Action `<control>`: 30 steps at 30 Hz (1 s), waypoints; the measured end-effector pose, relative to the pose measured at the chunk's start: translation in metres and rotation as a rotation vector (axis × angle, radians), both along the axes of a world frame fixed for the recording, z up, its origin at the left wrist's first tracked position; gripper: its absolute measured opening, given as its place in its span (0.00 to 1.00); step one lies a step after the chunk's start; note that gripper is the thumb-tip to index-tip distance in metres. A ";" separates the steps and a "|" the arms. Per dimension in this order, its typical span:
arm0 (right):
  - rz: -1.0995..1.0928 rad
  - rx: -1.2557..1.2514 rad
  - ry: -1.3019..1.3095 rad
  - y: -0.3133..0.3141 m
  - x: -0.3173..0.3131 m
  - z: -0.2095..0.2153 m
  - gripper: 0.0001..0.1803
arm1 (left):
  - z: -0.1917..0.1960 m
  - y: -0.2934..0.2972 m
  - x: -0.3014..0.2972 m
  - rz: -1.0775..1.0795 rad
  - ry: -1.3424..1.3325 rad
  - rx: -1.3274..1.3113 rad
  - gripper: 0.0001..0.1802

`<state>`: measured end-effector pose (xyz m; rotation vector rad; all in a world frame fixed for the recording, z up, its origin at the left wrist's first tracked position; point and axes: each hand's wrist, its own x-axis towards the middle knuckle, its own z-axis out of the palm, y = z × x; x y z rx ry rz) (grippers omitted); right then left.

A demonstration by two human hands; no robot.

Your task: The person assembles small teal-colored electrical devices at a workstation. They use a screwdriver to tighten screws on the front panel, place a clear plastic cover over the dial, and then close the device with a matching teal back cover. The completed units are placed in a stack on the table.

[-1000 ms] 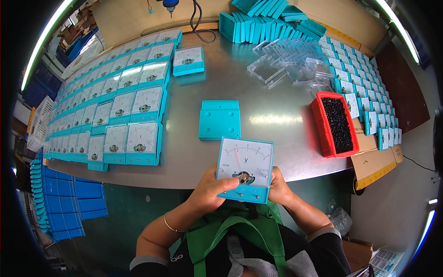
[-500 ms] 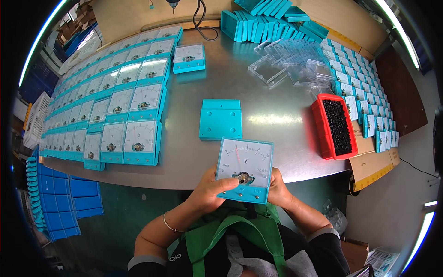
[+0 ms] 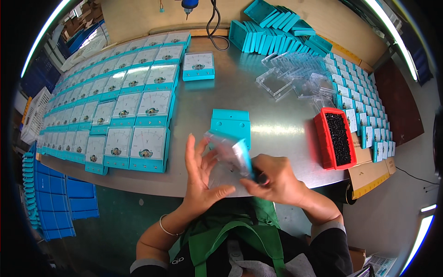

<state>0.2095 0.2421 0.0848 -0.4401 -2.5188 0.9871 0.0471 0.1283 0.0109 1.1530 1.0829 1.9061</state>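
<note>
My right hand (image 3: 279,180) is closed on a panel meter (image 3: 233,152), which is turned on edge and smeared by motion. A small dark cylindrical piece with a red end (image 3: 262,178) shows at the same hand; I cannot make out what it is. My left hand (image 3: 200,173) is open, its fingers spread and raised beside the meter's left side, thumb stretched toward its lower edge. Behind the meter, a teal case (image 3: 230,121) lies on the metal table, partly covered by the meter.
Rows of panel meters (image 3: 150,108) fill the table's left side, with one apart (image 3: 198,66). At right stand a red bin of black parts (image 3: 328,147), clear covers (image 3: 277,83) and more meters (image 3: 364,106). Teal cases (image 3: 263,39) are piled behind. A blue-bodied tool (image 3: 189,4) hangs above.
The meter has turned from face-up to on edge. My left hand has let go of it and opened; my right hand has come up around its right side, and the dark piece now shows.
</note>
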 end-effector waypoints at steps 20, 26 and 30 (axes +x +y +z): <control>0.050 0.369 -0.547 0.026 0.037 -0.006 0.47 | -0.002 -0.003 -0.023 -0.259 -0.477 -0.205 0.55; 0.072 0.448 -0.582 0.049 0.035 -0.026 0.39 | -0.003 0.003 -0.021 -0.301 -0.468 -0.205 0.54; 0.187 0.454 -0.474 0.063 0.001 -0.023 0.34 | -0.001 -0.004 -0.026 -0.252 -0.493 -0.179 0.54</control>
